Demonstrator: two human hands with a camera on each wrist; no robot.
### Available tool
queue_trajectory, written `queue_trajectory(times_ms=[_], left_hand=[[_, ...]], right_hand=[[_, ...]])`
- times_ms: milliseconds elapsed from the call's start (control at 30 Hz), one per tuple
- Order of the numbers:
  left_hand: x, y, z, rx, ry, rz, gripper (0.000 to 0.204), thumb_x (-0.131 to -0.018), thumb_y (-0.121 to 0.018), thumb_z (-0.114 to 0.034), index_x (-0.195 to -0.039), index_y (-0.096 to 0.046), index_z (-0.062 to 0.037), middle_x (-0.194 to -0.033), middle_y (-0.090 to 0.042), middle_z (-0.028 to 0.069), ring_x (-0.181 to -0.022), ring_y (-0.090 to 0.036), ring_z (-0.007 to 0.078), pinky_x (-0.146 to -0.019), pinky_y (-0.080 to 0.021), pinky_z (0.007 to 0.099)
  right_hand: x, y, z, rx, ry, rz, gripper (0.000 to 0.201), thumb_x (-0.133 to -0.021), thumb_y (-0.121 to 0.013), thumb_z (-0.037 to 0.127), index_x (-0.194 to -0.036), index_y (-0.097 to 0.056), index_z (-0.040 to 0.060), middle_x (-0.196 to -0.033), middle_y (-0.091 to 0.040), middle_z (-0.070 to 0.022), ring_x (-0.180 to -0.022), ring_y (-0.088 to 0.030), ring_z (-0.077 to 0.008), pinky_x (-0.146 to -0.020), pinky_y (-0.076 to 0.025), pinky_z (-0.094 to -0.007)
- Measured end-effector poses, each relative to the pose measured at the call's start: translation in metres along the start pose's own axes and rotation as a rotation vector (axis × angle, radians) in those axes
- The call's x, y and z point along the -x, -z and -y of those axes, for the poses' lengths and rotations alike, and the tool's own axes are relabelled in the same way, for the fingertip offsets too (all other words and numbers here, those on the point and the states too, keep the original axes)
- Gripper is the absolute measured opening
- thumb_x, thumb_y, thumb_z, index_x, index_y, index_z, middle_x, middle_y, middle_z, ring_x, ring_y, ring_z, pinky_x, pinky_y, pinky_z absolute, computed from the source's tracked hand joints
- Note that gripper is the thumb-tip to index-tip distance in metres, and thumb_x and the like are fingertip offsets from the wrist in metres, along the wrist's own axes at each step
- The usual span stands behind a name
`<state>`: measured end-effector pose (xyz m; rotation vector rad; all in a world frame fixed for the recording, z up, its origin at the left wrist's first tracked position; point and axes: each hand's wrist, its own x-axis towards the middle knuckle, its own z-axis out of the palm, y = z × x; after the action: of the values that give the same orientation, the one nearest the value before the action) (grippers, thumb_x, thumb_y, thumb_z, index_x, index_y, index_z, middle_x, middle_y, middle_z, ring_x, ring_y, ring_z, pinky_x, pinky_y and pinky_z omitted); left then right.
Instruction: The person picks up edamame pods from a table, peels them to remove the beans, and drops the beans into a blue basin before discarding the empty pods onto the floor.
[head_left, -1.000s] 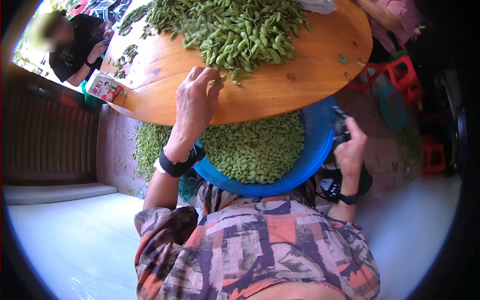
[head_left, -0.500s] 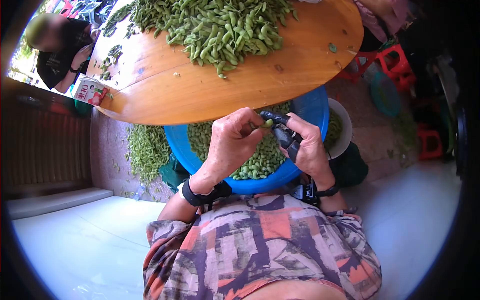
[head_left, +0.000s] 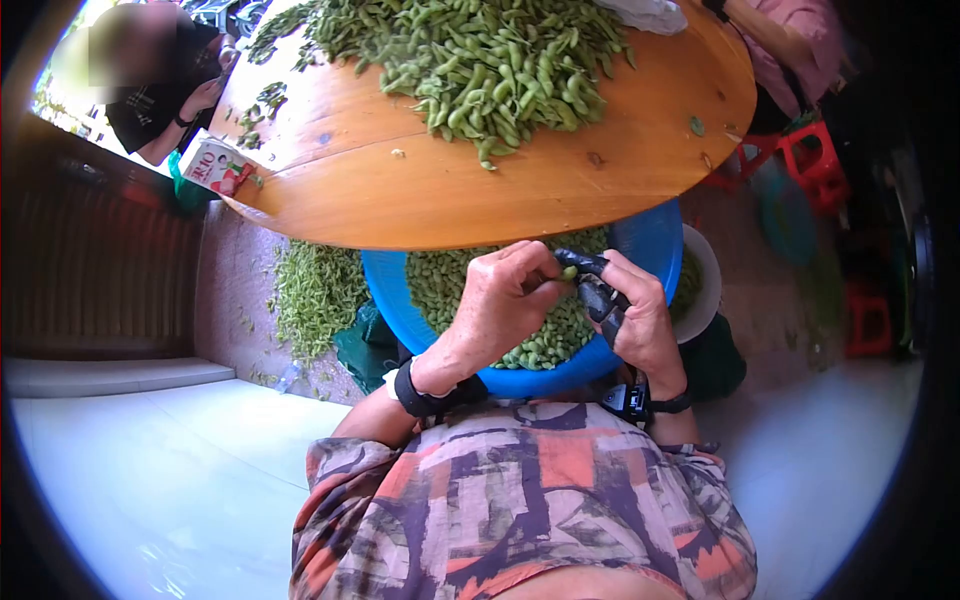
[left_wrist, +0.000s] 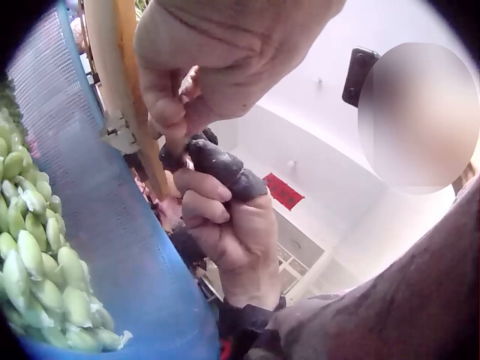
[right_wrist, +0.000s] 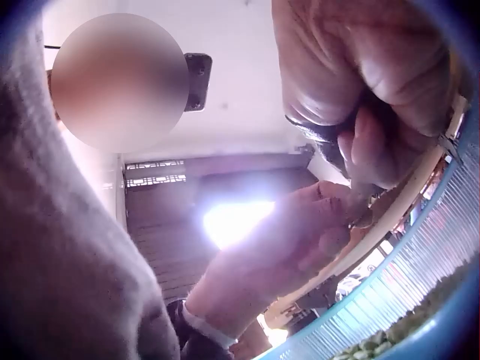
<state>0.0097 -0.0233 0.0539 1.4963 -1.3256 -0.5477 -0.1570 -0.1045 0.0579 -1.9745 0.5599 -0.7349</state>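
Observation:
Over the basin, my left hand (head_left: 500, 305) pinches a green edamame pod (head_left: 569, 272) between thumb and forefinger. My right hand (head_left: 645, 325) meets it from the other side, its black-wrapped thumb and forefinger (left_wrist: 221, 165) bent around the pod's end. Below both hands stands a blue plastic basin (head_left: 655, 245) holding many shelled green beans (head_left: 540, 352), also seen close up in the left wrist view. A large heap of unshelled pods (head_left: 500, 85) lies beyond, on the wooden table (head_left: 340, 205).
The table's curved edge overhangs the basin. A pale bowl (head_left: 710, 290) stands to the basin's right, and a heap of green husks (head_left: 315, 290) covers floor at left. A printed carton (head_left: 215, 165) sits at the table's left edge. Red stools (head_left: 815, 165) and two other people are around the table.
My left hand has come back from the heap on the table with a pod. My right hand has moved inward from the basin's right side, and both now meet at the pod.

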Motion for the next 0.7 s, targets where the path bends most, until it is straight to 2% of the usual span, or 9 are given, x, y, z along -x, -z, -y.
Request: queue_trajectory(times_ms=[167,233,300,367,500,567,633,667,700], left_hand=[[0.005,0.006,0.004,0.193,0.171,0.098,0.017,-0.077,-0.074,0.003,-0.076,-0.058,0.0,-0.06,-0.057,-0.0011,-0.052,-0.053,0.0032,-0.046,-0.039,0.0209],[0.004,0.011,0.005,0.346,0.289,0.168,0.014,-0.081,-0.071,0.001,-0.077,-0.058,-0.0007,-0.057,-0.058,0.0056,-0.047,-0.053,0.0084,-0.046,-0.042,0.0247],[0.002,0.014,0.009,0.887,0.504,0.252,0.015,-0.085,-0.071,-0.002,-0.077,-0.059,-0.0014,-0.058,-0.059,0.0047,-0.048,-0.053,0.0089,-0.044,-0.041,0.0236],[0.005,0.011,0.016,0.969,0.51,0.257,0.013,-0.087,-0.07,-0.004,-0.079,-0.059,-0.0023,-0.061,-0.059,0.0044,-0.049,-0.054,0.0089,-0.043,-0.04,0.0225],[0.012,0.002,0.022,1.044,0.484,0.186,0.014,-0.088,-0.07,-0.006,-0.088,-0.057,-0.0031,-0.072,-0.06,0.0018,-0.055,-0.054,0.0066,-0.044,-0.039,0.0202],[0.013,-0.003,0.022,0.942,0.41,0.123,0.016,-0.088,-0.071,-0.007,-0.088,-0.055,-0.0048,-0.071,-0.058,-0.001,-0.055,-0.05,0.0045,-0.045,-0.036,0.0183],[0.014,-0.004,0.027,0.941,0.388,0.122,0.019,-0.087,-0.071,-0.006,-0.09,-0.053,-0.006,-0.073,-0.058,-0.003,-0.057,-0.048,0.0028,-0.047,-0.034,0.0166],[0.014,-0.003,0.029,0.923,0.413,0.14,0.019,-0.087,-0.071,-0.006,-0.092,-0.053,-0.0064,-0.073,-0.057,-0.0036,-0.056,-0.048,0.0028,-0.048,-0.034,0.0163],[0.014,-0.001,0.03,0.906,0.439,0.158,0.02,-0.087,-0.071,-0.007,-0.094,-0.053,-0.0067,-0.073,-0.057,-0.0042,-0.056,-0.048,0.0028,-0.049,-0.035,0.016]], right_hand=[[-0.003,-0.005,0.0,-0.089,-0.06,0.011,0.024,-0.086,-0.051,0.002,-0.106,-0.063,-0.0051,-0.072,-0.049,-0.0052,-0.064,-0.05,-0.0113,-0.057,-0.037,-0.0245],[0.0,-0.003,0.002,-0.676,-0.398,0.048,0.025,-0.094,-0.047,0.01,-0.108,-0.063,-0.0041,-0.067,-0.049,0.0,-0.055,-0.045,-0.0068,-0.05,-0.034,-0.0217],[0.004,-0.008,-0.013,-0.775,-0.351,0.062,0.029,-0.098,-0.045,0.016,-0.11,-0.062,-0.0033,-0.065,-0.048,0.0045,-0.051,-0.04,-0.0023,-0.046,-0.031,-0.0186],[0.004,-0.01,-0.016,-0.93,-0.431,0.06,0.028,-0.097,-0.047,0.016,-0.11,-0.062,-0.004,-0.066,-0.048,0.0049,-0.052,-0.04,-0.0023,-0.047,-0.031,-0.0184],[0.002,-0.02,0.001,-0.539,-0.298,-0.058,0.018,-0.091,-0.056,0.013,-0.101,-0.065,-0.0001,-0.065,-0.049,0.0048,-0.05,-0.04,-0.0029,-0.047,-0.033,-0.0198],[-0.002,-0.023,0.007,-0.318,-0.324,-0.067,0.011,-0.085,-0.059,0.007,-0.093,-0.063,0.0002,-0.067,-0.05,-0.0012,-0.052,-0.046,-0.0114,-0.051,-0.037,-0.0248],[-0.004,-0.028,0.007,0.085,0.001,-0.139,0.012,-0.081,-0.058,0.004,-0.09,-0.062,-0.0012,-0.071,-0.049,-0.0093,-0.06,-0.051,-0.023,-0.057,-0.041,-0.0305],[-0.003,-0.028,0.014,0.061,-0.053,-0.122,0.017,-0.078,-0.056,0.002,-0.093,-0.062,-0.002,-0.077,-0.047,-0.0154,-0.069,-0.052,-0.0323,-0.063,-0.042,-0.0349],[-0.004,-0.029,0.012,0.102,0.004,-0.15,0.015,-0.079,-0.057,0.003,-0.093,-0.062,-0.0012,-0.074,-0.049,-0.0137,-0.066,-0.053,-0.029,-0.06,-0.042,-0.0341]])
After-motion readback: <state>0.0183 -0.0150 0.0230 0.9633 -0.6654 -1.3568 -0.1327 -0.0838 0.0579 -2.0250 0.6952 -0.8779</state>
